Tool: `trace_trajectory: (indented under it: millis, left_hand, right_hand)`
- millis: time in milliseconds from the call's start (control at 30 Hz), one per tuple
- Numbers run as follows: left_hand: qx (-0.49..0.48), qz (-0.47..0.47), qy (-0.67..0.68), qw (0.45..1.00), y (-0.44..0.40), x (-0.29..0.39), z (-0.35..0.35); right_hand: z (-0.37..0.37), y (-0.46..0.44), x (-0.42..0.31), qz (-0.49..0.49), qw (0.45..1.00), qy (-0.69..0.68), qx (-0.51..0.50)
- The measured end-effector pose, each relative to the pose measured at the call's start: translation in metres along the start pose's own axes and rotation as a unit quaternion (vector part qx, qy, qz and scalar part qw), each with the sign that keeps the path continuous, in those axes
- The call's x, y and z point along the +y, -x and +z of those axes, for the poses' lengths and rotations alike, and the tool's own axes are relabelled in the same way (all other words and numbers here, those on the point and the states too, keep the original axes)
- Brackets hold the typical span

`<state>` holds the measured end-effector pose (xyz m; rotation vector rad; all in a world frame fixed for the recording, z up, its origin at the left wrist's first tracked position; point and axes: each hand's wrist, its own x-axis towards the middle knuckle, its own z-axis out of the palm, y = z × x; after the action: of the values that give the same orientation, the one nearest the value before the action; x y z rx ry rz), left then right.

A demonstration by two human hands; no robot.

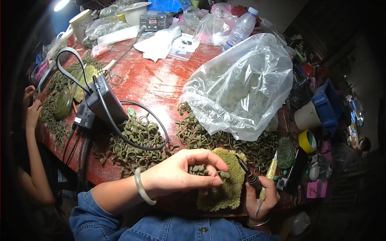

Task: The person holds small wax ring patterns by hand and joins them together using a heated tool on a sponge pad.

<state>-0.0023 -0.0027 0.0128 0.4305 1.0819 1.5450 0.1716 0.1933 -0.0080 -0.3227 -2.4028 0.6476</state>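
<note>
Black tool point(251, 175), right hand point(263, 196), tip slanting up-left

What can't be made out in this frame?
All in the head view:
Left hand: count of pieces held; fingers cover some.
Black tool: lower grip, behind the right hand.
Bag: exact contents, veiled by creased plastic.
Display box: digits, too small.
Co-worker: head, lost at the dark left edge.
</note>
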Motion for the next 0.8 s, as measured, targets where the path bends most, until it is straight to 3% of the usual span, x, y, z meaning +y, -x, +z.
trace_trajectory:
  millis: [800]
  left_hand:
    - [-0.021, 0.004, 0.045, 0.999, 0.0014, -0.0024, -0.0003]
  right_hand:
    - [-0.0007, -0.0015, -0.0011, -0.026, 0.998, -0.01, -0.058]
